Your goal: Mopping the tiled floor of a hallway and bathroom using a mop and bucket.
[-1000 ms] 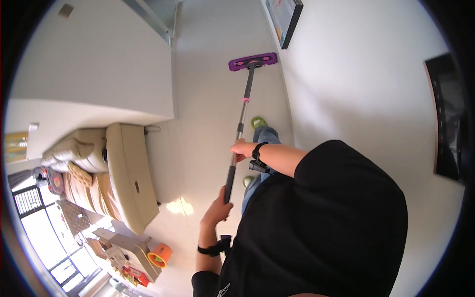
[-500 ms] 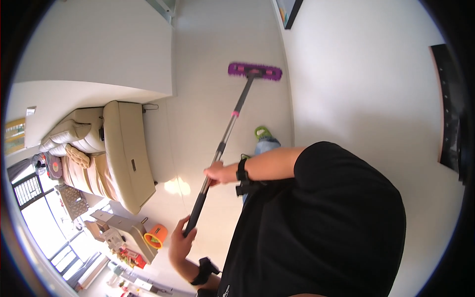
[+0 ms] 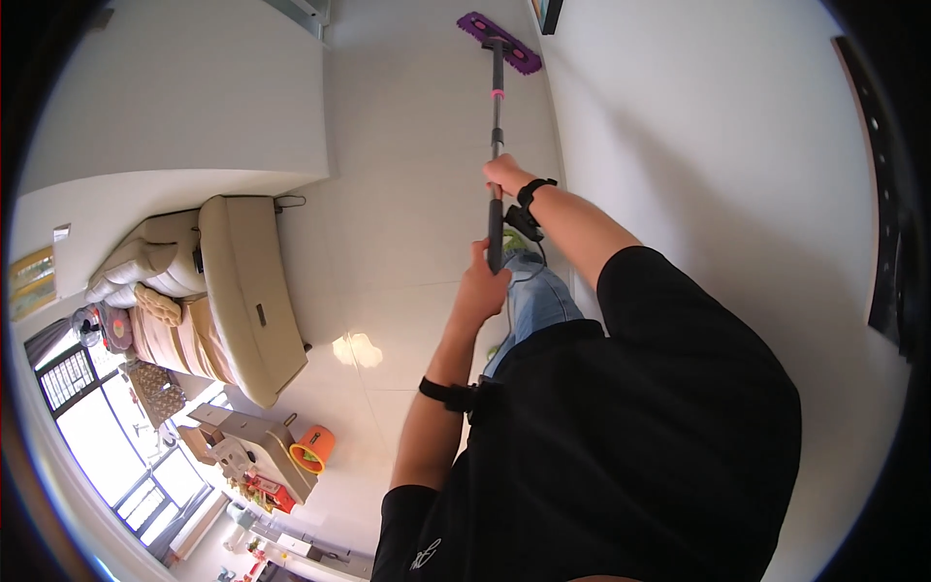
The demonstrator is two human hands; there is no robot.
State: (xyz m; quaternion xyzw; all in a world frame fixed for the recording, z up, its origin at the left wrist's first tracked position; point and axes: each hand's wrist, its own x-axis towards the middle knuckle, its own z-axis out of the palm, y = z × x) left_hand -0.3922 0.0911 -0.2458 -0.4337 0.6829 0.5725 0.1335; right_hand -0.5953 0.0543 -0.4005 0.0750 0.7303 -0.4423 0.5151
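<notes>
A flat mop with a purple fringed head stretches ahead of me, its head on the floor close to the right-hand wall. Around the dark grip at the near end of its pole my left hand is closed. Farther up, my right hand wraps the pole just above that grip. Both wrists wear black straps with small dark devices. My jeans and part of a green shoe show below the pole.
To the left stands a beige sofa with cushions. Nearer is a cabinet or box-like unit beside an orange bin. A white wall with dark-framed pictures runs along the right; a wall corner juts out at the left.
The mop head has gone forward and twisted at an angle near the wall. Both hands have moved forward and the left one also rightward, bringing the pole almost straight ahead.
</notes>
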